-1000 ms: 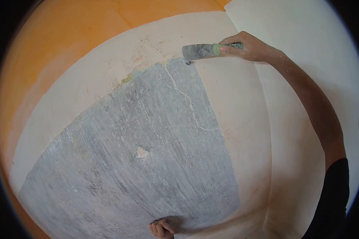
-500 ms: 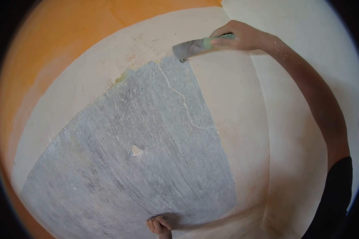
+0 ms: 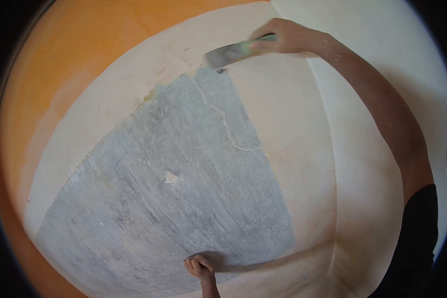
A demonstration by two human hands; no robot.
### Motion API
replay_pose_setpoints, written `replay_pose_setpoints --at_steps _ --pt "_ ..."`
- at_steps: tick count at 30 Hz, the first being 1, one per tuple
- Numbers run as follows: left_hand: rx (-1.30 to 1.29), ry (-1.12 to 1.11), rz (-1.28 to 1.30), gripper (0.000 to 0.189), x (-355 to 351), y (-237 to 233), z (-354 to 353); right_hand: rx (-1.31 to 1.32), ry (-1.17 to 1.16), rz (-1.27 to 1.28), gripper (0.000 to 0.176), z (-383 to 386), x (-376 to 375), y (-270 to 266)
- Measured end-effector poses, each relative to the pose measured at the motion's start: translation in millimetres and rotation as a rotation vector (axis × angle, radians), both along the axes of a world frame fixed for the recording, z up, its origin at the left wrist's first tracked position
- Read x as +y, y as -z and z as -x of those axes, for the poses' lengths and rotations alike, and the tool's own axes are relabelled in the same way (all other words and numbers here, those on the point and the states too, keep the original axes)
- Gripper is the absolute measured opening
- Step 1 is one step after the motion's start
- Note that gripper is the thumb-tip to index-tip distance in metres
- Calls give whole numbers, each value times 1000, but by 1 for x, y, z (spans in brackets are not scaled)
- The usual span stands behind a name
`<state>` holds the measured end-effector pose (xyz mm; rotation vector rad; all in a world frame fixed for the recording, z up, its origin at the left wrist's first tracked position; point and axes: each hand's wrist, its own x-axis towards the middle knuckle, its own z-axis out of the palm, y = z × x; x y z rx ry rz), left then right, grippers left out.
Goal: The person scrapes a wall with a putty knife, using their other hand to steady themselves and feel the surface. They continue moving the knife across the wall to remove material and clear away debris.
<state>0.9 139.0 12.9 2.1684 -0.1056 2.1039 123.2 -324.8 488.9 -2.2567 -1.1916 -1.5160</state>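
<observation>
My right hand (image 3: 288,37) grips the greenish handle of a putty knife (image 3: 228,54), its wide blade slightly blurred. The blade lies against the wall at the upper tip of a rough grey patch (image 3: 184,149). Just below its edge is a small dark spot or lump (image 3: 221,71). Low in the view, my left hand (image 3: 200,266) rests with curled fingers against the lower part of the grey patch. Whatever is inside those fingers, if anything, is hidden.
A pale band of wall (image 3: 69,129) borders the grey patch, with orange wall (image 3: 79,54) beyond it. A thin whitish crack line (image 3: 226,121) runs down the patch's upper right. A chipped pale spot (image 3: 171,177) marks its middle. At right is a wall corner (image 3: 335,198).
The putty knife and my right hand have shifted slightly left and up in view. The view itself has moved a little, and my left hand appears higher, with more forearm showing.
</observation>
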Motion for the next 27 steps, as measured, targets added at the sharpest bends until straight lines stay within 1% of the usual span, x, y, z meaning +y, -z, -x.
replay_pose_setpoints --at_steps 1,5,7,11,13,16,18,20,23,25,26,27 --pt "5 4 -13 16 0 -1 -3 -38 -2 33 43 6 1 -2" --pt "-21 -3 -55 18 4 2 -6 -15 76 -52 43 6 -9 -1" --pt "7 -45 -1 25 -1 3 -6 -2 89 -35 44 0 -21 -6" --pt "7 -53 -5 25 -1 1 -8 -35 47 16 45 7 -12 -5" --pt "-22 -84 -68 23 3 5 -11 -91 148 -40 46 3 -10 -3" --pt "-27 -140 -66 23 3 7 -12 -34 141 -43 46 -7 -16 -10" --pt "-43 -128 -53 22 -4 3 -10 -34 139 -28 47 5 -5 -11" --pt "-53 -111 -58 22 -6 2 -16 -25 142 -30 47 15 -11 -13" --pt "-64 -133 -60 19 7 7 -13 31 92 41 48 13 -16 -21" --pt "-52 -104 -70 19 0 5 -13 64 48 165 41 5 -20 -32" --pt "-82 -109 -81 19 0 5 -16 59 50 170 41 7 -19 -34" --pt "-85 -110 -80 19 0 4 -19 49 75 171 37 8 -18 -34"
